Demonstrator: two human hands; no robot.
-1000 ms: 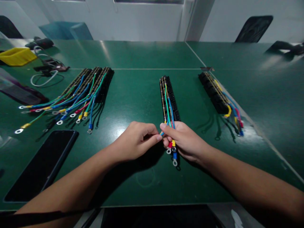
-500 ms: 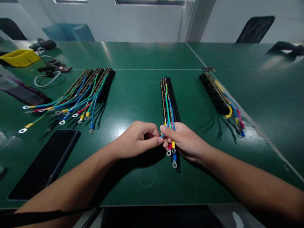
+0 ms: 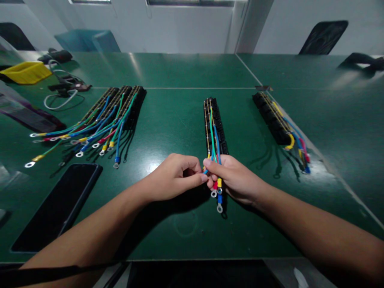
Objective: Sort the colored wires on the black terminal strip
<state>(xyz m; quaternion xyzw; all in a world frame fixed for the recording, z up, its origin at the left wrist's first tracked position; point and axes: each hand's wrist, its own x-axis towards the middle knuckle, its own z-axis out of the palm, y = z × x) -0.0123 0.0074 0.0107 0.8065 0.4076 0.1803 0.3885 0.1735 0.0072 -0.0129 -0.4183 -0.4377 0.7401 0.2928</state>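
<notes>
A long black strip of sockets with brass-coloured bars lies lengthwise on the green table. Coloured wires run along it toward me and end in ring terminals with red, yellow and blue sleeves. My right hand is closed around the wire bundle near the strip's close end, thumb on top. From the other side, my left hand pinches a blue wire between thumb and forefinger. The end of that wire is hidden by the fingers.
Several similar wired strips lie at the left, another strip at the right. A black phone lies near the left front. Farther back are a yellow bin and a grey cable.
Both hands keep their grip in nearly the same place. The hanging ring terminal with the blue sleeve has shifted very slightly; otherwise the view has only moved a little.
</notes>
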